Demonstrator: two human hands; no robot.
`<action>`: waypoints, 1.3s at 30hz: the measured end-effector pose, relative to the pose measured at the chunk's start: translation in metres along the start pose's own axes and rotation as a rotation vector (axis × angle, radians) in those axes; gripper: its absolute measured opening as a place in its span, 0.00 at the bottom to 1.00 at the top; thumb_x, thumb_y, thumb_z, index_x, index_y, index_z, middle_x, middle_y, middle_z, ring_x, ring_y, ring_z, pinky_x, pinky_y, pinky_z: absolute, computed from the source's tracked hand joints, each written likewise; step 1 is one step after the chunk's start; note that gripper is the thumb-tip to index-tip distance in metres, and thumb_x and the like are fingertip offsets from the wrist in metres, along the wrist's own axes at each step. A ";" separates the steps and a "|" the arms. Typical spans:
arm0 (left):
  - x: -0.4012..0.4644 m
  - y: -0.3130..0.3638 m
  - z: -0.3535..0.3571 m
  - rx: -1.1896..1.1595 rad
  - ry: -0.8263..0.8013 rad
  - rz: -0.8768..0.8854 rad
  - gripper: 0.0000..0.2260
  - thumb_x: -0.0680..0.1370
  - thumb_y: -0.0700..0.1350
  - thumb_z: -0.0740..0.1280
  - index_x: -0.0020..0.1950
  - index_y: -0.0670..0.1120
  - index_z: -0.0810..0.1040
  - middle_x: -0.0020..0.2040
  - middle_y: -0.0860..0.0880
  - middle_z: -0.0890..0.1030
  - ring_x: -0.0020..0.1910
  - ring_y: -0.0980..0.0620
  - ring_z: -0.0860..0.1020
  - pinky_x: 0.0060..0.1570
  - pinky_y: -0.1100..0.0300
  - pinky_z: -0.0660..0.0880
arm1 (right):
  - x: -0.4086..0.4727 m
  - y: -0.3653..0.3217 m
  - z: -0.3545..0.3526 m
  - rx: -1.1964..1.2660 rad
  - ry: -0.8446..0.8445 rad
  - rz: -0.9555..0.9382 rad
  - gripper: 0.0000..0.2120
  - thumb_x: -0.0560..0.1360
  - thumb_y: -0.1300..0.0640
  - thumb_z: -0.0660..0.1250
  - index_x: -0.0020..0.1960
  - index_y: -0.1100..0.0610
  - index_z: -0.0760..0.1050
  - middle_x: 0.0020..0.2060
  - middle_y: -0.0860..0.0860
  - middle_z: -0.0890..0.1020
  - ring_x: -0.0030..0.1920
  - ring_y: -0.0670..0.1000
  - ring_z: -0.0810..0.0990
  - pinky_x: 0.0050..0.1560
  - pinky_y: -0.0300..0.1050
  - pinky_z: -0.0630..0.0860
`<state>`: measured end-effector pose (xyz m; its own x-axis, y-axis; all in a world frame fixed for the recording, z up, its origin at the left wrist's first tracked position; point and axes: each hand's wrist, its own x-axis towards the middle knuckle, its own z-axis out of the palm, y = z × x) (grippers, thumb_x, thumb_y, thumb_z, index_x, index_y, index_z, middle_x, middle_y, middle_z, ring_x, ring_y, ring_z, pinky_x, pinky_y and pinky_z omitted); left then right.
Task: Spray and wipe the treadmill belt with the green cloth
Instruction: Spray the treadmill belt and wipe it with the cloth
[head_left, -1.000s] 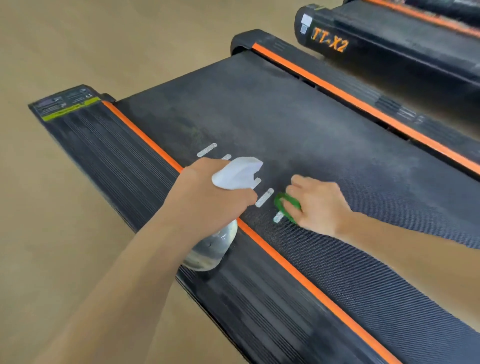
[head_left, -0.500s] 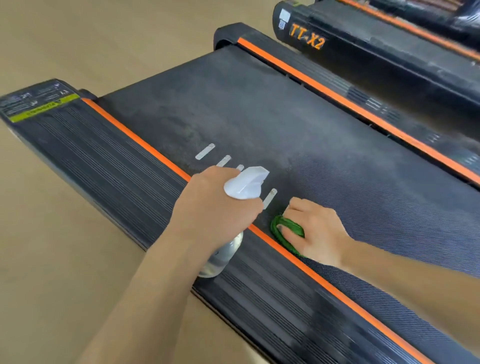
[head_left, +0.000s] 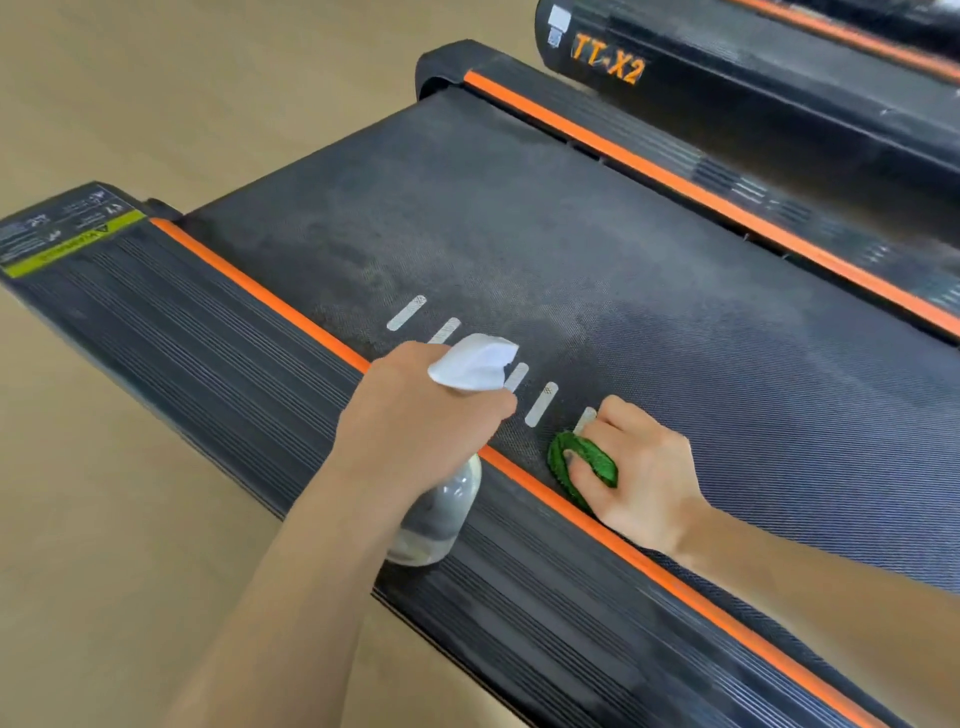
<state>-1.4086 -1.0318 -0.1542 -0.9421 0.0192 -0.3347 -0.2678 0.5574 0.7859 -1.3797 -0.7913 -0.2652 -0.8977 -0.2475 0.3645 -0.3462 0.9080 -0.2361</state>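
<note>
**Wiping along the near edge of the belt**

Pressing the bunched green cloth (head_left: 584, 462) onto the treadmill belt (head_left: 597, 249) with curled right hand (head_left: 644, 478), just inside the orange stripe (head_left: 649, 566). Gripping the spray bottle (head_left: 447, 499) in left hand (head_left: 415, 421), nozzle seemingly aimed up-belt. Unwiped belt stretching lengthwise away from both, nearer the cloth hand.
</note>
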 end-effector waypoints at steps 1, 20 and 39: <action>0.002 0.001 0.002 0.007 -0.006 0.004 0.19 0.73 0.48 0.73 0.31 0.46 0.65 0.26 0.53 0.67 0.32 0.47 0.68 0.37 0.56 0.67 | 0.000 0.000 0.000 0.005 0.006 0.004 0.10 0.75 0.52 0.65 0.37 0.54 0.72 0.39 0.41 0.63 0.37 0.43 0.63 0.30 0.40 0.63; 0.004 0.001 0.008 0.235 0.043 0.022 0.16 0.73 0.48 0.72 0.32 0.46 0.68 0.29 0.52 0.73 0.32 0.49 0.72 0.34 0.58 0.65 | -0.002 -0.001 0.001 0.017 0.032 0.012 0.09 0.75 0.52 0.66 0.37 0.54 0.73 0.39 0.41 0.64 0.37 0.43 0.64 0.31 0.38 0.62; 0.011 0.000 -0.022 0.240 0.325 -0.007 0.12 0.77 0.53 0.69 0.39 0.46 0.78 0.36 0.49 0.80 0.44 0.41 0.79 0.48 0.51 0.77 | -0.003 0.000 0.001 0.030 0.049 0.014 0.10 0.75 0.53 0.66 0.37 0.55 0.73 0.37 0.45 0.68 0.36 0.47 0.68 0.29 0.42 0.67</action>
<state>-1.4235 -1.0501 -0.1467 -0.9653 -0.2278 -0.1276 -0.2565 0.7355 0.6271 -1.3775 -0.7911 -0.2673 -0.8883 -0.2178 0.4043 -0.3428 0.9003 -0.2681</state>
